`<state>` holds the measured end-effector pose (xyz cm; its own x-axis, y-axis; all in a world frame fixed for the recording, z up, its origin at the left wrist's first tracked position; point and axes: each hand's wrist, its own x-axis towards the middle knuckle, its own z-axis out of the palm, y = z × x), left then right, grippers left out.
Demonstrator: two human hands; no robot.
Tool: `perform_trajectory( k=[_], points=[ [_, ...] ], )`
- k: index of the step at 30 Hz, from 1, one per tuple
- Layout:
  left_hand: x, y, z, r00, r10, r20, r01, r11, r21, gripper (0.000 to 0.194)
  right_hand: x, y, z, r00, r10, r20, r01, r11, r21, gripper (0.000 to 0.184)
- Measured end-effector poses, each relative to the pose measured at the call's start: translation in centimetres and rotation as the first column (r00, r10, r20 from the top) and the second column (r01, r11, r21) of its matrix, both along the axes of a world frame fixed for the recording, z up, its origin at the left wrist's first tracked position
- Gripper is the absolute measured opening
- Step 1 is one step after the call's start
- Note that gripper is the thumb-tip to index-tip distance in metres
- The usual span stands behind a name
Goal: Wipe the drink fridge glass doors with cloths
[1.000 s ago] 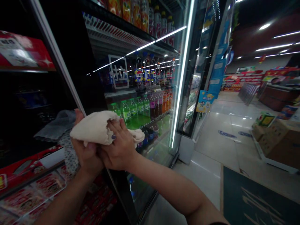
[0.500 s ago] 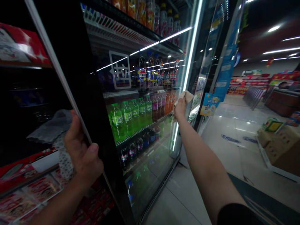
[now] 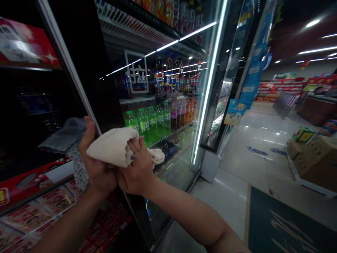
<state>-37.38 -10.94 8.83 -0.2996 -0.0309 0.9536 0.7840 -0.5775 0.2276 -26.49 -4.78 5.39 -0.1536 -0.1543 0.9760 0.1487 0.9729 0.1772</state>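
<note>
**Drinks fridge, shop aisle.**

A cream cloth (image 3: 112,149) is bunched into a wad and held between both hands at the glass door (image 3: 181,156) of the fridge, beside its black frame (image 3: 79,73). A loose corner of the cloth is trailed to the right, seemingly against the glass.

The left hand (image 3: 98,165) is cupped beneath the wad, with its thumb (image 3: 88,128) raised just beside the frame. The right hand (image 3: 138,167) is laid over the wad, its fingers (image 3: 134,147) slightly spread and pressed into the cloth.

Behind the glass, green soda bottles (image 3: 143,121) are shelved below Pepsi bottles (image 3: 159,79). A white-outlined door sign (image 3: 136,72) is fixed on the glass. Red food packs (image 3: 28,218) are stacked in the neighbouring case at lower left. A dark floor mat (image 3: 284,225) is laid at lower right, and cardboard boxes (image 3: 313,165) are set on a low white display base (image 3: 297,177).
</note>
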Motion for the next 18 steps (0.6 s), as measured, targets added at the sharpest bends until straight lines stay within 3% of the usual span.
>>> perform_trajectory(
  k=[2, 4, 7, 9, 10, 12, 15, 18],
  points=[
    [0.4, 0.0, 0.4, 1.000, -0.021, -0.018, 0.021, 0.999, 0.025, 0.068, 0.5, 2.0, 0.2, 0.999, 0.031, -0.008, -0.030, 0.996, 0.081, 0.031],
    [0.7, 0.0, 0.7, 0.995, -0.088, -0.041, 0.089, 0.995, 0.035, 0.071, 1.3, 6.3, 0.5, 0.998, 0.032, -0.052, -0.027, 0.996, 0.090, 0.030],
    [1.1, -0.1, 1.2, 0.991, -0.136, 0.009, 0.136, 0.990, 0.028, 0.075, 3.0, 14.6, 1.0, 0.995, -0.041, -0.090, 0.031, 0.993, -0.110, 0.043],
    [1.4, -0.2, 1.4, 0.990, -0.132, 0.043, 0.131, 0.991, 0.038, 0.075, 4.6, 20.3, 1.7, 0.990, -0.072, -0.118, 0.030, 0.947, -0.319, 0.054],
    [1.6, -0.2, 1.4, 0.989, -0.128, 0.067, 0.126, 0.991, 0.039, 0.074, 5.6, 23.0, 2.1, 0.984, -0.087, -0.155, 0.009, 0.897, -0.442, 0.059],
    [1.9, -0.3, 1.4, 0.988, -0.111, 0.111, 0.109, 0.994, 0.026, 0.074, 7.6, 27.7, 3.1, 0.958, -0.137, -0.253, -0.071, 0.738, -0.671, 0.070],
    [1.9, -0.2, 1.2, 0.994, -0.072, 0.086, 0.072, 0.997, 0.009, 0.074, 9.9, 32.3, 4.3, 0.917, -0.222, -0.331, -0.178, 0.514, -0.839, 0.080],
    [1.2, -0.1, 1.0, 0.998, -0.057, 0.010, 0.057, 0.998, 0.021, 0.074, 10.2, 32.6, 4.5, 0.912, -0.243, -0.331, -0.196, 0.451, -0.871, 0.077]
  ],
)
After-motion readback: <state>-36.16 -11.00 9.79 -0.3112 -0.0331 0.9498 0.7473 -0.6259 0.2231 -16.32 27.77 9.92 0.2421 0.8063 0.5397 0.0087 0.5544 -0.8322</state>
